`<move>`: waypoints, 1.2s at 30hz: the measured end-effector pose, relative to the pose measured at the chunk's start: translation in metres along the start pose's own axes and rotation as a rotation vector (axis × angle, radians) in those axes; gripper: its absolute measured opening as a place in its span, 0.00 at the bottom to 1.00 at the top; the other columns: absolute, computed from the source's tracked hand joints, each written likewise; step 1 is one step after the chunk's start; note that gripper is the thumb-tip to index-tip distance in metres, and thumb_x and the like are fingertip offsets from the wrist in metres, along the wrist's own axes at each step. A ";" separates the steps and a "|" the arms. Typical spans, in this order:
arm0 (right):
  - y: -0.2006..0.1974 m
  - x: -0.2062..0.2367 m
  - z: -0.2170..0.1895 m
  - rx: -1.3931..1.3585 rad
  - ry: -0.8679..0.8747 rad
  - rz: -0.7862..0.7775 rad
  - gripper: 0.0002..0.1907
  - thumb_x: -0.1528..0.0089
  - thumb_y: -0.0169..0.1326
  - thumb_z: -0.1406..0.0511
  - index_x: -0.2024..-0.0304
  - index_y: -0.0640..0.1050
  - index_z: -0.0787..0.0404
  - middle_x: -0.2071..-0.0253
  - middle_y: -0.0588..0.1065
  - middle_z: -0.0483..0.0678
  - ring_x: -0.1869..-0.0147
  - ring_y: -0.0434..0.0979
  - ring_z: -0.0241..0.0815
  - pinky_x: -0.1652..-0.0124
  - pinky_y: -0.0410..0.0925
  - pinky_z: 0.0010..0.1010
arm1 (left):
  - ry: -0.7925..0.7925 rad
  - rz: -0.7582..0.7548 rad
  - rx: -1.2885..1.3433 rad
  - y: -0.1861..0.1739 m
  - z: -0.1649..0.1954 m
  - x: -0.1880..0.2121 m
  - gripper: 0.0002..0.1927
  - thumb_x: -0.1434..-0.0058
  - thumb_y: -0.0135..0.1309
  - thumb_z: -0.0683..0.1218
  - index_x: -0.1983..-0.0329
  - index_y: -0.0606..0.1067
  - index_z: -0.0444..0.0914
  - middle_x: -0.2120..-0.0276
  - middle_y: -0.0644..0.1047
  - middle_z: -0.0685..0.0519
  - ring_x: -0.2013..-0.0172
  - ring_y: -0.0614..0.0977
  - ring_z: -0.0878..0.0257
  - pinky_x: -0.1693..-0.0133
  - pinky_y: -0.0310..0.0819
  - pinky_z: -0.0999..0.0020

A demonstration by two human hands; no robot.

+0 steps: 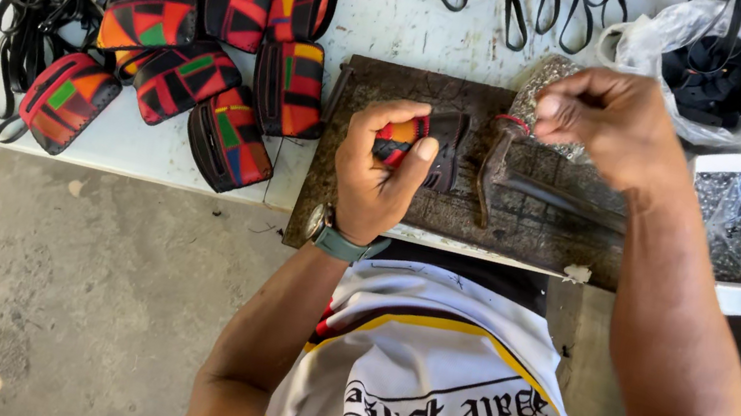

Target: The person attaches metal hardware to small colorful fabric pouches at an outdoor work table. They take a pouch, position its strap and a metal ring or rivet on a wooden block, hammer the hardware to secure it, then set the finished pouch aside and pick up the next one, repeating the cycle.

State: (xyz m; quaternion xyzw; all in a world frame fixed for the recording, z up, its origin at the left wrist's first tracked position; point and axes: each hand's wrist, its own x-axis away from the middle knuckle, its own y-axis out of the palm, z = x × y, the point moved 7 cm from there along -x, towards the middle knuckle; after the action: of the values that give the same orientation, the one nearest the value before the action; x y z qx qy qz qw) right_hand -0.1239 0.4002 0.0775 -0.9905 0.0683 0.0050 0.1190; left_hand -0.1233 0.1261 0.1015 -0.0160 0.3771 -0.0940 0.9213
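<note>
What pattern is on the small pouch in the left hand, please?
The pouch shows red, orange and black geometric patches, seen in the head view.

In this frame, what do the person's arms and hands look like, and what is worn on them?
Both forearms are bare, with no sleeves or gloves in view. The left hand has a watch on its wrist, with a grey-green strap and a round metal case. The right hand wears nothing, with no ring visible.
</note>
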 end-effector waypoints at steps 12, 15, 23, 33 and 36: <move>0.084 0.048 -0.014 -0.591 -0.366 0.134 0.20 0.39 0.58 0.82 0.53 0.67 0.60 0.60 0.76 0.44 0.58 0.75 0.28 0.60 0.68 0.18 | 0.075 -0.024 0.103 0.011 0.021 -0.005 0.17 0.31 0.58 0.39 0.43 0.68 0.35 0.45 0.77 0.45 0.45 0.80 0.56 0.42 0.74 0.64; 0.088 0.050 -0.011 -0.695 -0.371 0.099 0.21 0.37 0.59 0.81 0.51 0.65 0.59 0.60 0.78 0.48 0.58 0.78 0.30 0.61 0.69 0.19 | 0.032 -0.043 0.124 0.010 0.022 -0.006 0.17 0.31 0.58 0.40 0.43 0.68 0.34 0.45 0.78 0.44 0.46 0.81 0.55 0.42 0.75 0.63; 0.088 0.054 -0.002 -0.901 -0.317 0.035 0.21 0.38 0.61 0.79 0.52 0.66 0.60 0.59 0.79 0.50 0.56 0.80 0.35 0.59 0.72 0.22 | 0.133 -0.117 0.068 0.015 0.027 -0.008 0.18 0.33 0.57 0.38 0.43 0.66 0.36 0.46 0.77 0.43 0.47 0.82 0.52 0.44 0.78 0.60; 0.078 0.057 -0.004 -0.761 -0.356 0.091 0.21 0.39 0.61 0.79 0.51 0.67 0.60 0.60 0.76 0.45 0.60 0.77 0.31 0.62 0.69 0.20 | 0.073 -0.099 0.064 0.018 0.028 -0.010 0.19 0.34 0.58 0.37 0.43 0.68 0.36 0.46 0.78 0.44 0.48 0.83 0.50 0.44 0.78 0.60; 0.078 0.060 -0.008 -0.816 -0.309 0.072 0.22 0.40 0.62 0.78 0.49 0.67 0.60 0.63 0.78 0.48 0.61 0.77 0.32 0.60 0.69 0.21 | 0.134 -0.112 -0.062 0.021 0.032 -0.012 0.20 0.35 0.60 0.37 0.43 0.68 0.37 0.47 0.78 0.44 0.47 0.81 0.49 0.44 0.77 0.58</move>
State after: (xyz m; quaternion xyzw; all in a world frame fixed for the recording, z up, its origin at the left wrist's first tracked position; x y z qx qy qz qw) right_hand -0.0753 0.3152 0.0652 -0.9409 0.0768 0.1839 -0.2738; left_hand -0.1057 0.1476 0.1301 -0.0591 0.4390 -0.1347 0.8863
